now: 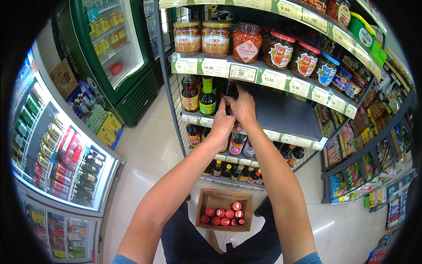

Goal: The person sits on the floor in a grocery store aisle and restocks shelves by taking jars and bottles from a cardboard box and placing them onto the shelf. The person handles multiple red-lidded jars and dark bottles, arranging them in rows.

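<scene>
Both my hands are at the second visible shelf of a store rack, around a dark sauce bottle (229, 87) with a red cap. My left hand (224, 122) touches its lower front, the index finger pointing up. My right hand (243, 105) is at its right side, with its fingertips partly hidden behind the bottle. Left of them stand a green-capped sauce bottle (208, 97) and a dark bottle with a yellow label (190, 95). Below, between my legs, an open cardboard box (201, 198) holds several red-capped bottles (229, 214).
Jars of chili sauce (247, 43) line the shelf above. Bare grey shelf board (286, 115) shows right of my hands. Lower shelves hold more bottles (236, 143). A lit drinks cooler (108, 184) stands at left, a green-framed fridge (132, 105) behind it, and a snack rack at right (329, 178).
</scene>
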`<move>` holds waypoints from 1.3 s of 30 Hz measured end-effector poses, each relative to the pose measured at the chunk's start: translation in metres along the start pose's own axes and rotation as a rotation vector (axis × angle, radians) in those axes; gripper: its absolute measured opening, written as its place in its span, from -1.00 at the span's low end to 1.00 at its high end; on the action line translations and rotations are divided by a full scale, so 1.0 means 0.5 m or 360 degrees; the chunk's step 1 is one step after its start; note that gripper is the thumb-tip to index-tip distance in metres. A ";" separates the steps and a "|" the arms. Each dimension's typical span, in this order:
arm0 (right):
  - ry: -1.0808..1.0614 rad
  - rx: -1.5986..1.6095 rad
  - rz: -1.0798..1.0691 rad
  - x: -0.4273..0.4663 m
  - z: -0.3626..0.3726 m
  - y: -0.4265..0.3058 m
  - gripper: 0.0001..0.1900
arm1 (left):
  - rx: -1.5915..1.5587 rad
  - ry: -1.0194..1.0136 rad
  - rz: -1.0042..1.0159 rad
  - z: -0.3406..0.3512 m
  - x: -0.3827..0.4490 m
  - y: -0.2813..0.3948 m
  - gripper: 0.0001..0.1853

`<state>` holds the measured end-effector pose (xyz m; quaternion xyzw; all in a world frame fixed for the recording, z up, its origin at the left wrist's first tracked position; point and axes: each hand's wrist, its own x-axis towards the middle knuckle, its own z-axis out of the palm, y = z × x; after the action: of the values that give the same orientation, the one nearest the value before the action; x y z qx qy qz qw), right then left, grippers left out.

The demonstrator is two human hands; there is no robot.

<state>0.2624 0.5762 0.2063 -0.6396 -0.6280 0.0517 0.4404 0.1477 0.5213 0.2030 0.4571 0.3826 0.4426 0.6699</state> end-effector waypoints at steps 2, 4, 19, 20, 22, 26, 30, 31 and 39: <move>-0.0018 0.0015 0.0031 0.004 0.008 0.000 -0.28 | -0.0025 0.0013 0.0000 -0.004 0.002 0.001 0.06; -0.0056 0.0006 0.0070 0.007 0.009 -0.009 -0.27 | -0.0075 0.0030 0.0004 -0.011 0.005 -0.001 0.08; 0.0197 0.0282 -0.0274 -0.020 0.001 -0.053 -0.52 | -0.0022 -0.0054 0.0206 -0.053 -0.065 -0.006 -0.26; 0.0205 0.0241 -0.0400 -0.015 0.003 -0.061 -0.56 | -0.0054 -0.0016 0.0232 -0.061 -0.062 -0.019 -0.27; -0.0011 0.0261 -0.0356 -0.002 0.009 -0.069 -0.56 | -0.0055 0.0042 0.0310 -0.069 -0.067 -0.021 -0.31; -0.0285 0.0114 -0.0332 0.017 0.028 -0.059 -0.49 | 0.0069 0.0099 0.0442 -0.089 -0.084 -0.010 -0.42; -0.0413 0.0115 -0.0290 0.031 0.045 -0.052 -0.50 | 0.0091 0.0225 0.0534 -0.122 -0.091 -0.010 -0.51; -0.0457 0.0157 -0.0250 0.029 0.040 -0.058 -0.51 | 0.0070 0.0221 0.0517 -0.133 -0.092 -0.013 -0.51; -0.0269 0.0529 -0.0274 -0.146 -0.028 -0.040 -0.64 | 0.0337 0.0085 0.0395 -0.242 -0.164 -0.109 -0.73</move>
<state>0.2409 0.5038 0.1916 -0.4954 -0.6980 0.1702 0.4883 0.0239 0.4667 0.1250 0.5569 0.3855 0.4912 0.5478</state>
